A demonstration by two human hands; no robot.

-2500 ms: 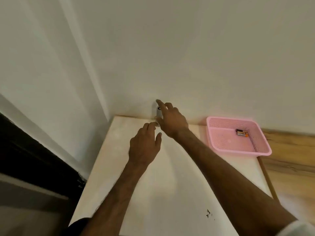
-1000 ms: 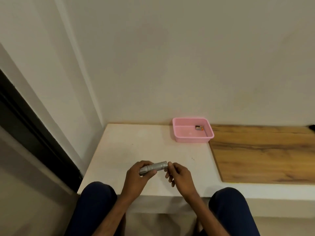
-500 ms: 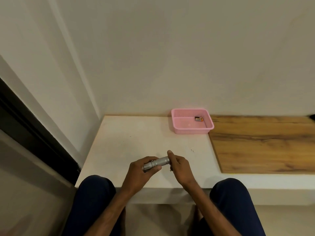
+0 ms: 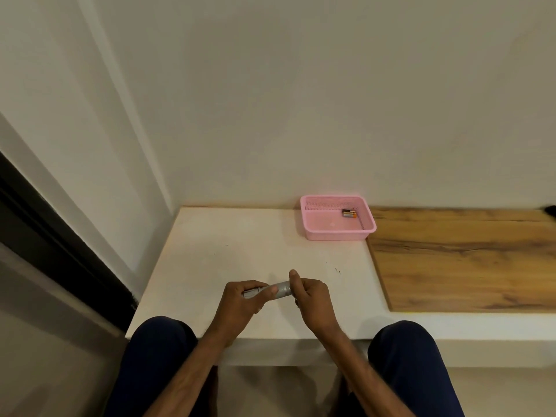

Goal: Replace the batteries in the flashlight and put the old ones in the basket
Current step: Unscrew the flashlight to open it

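The flashlight (image 4: 281, 291) was held level over the near part of the white counter (image 4: 222, 254), just in front of the person, with one hand at each end. The left hand (image 4: 240, 302) gripped its left part, fingers curled round the barrel and the thumb lying along the top; a short darker end showed between those fingers. The right hand (image 4: 311, 299) pinched the right end, its fingers curled under and the thumb standing up against the tip. Only a short silver stretch of the flashlight showed between the two hands. Whether it touched the counter could not be told.

The pink basket (image 4: 335, 234) stood at the far side of the counter, close to the wall (image 4: 301, 100) and well apart from the hands. Two batteries (image 4: 349, 213) lay side by side in its far right corner. The basket's right edge sat just beside a wooden board (image 4: 466, 260) that covered the counter to the right. A few dark specks (image 4: 337, 269) marked the counter between the right hand and the basket.

The person's legs (image 4: 159, 356), in dark blue, showed below the near edge of the counter, one on each side of the forearms. A small dark thing (image 4: 550, 209) sat at the far right edge of the board, too cut off to tell what it was.
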